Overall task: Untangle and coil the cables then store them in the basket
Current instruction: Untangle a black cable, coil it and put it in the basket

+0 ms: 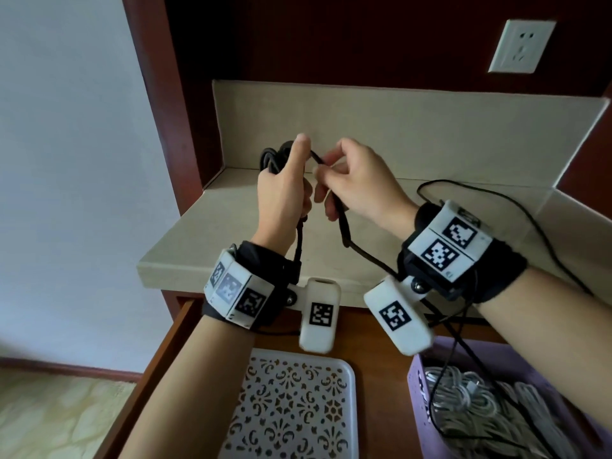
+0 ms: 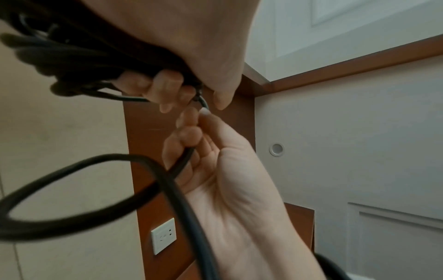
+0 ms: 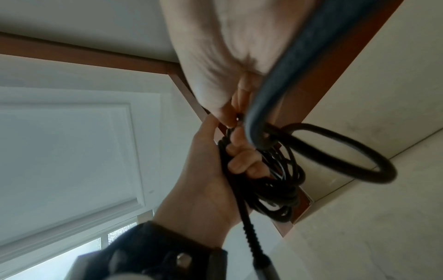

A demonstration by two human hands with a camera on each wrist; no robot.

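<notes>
Head view | left hand (image 1: 284,190) clamps the coiled black cable (image 1: 273,160) above the desk (image 1: 231,233) | right hand (image 1: 357,180) just beside, fingers (image 1: 323,175) pinching the free strand, which hangs down toward the purple basket (image 1: 418,385) | next wrap goes leftward onto the coil.

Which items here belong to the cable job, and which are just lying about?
Job:
black cable, gripped by left hand, pinched by right hand
purple basket holding white cables

Lying about:
white patterned tray
wall socket
countertop
</notes>
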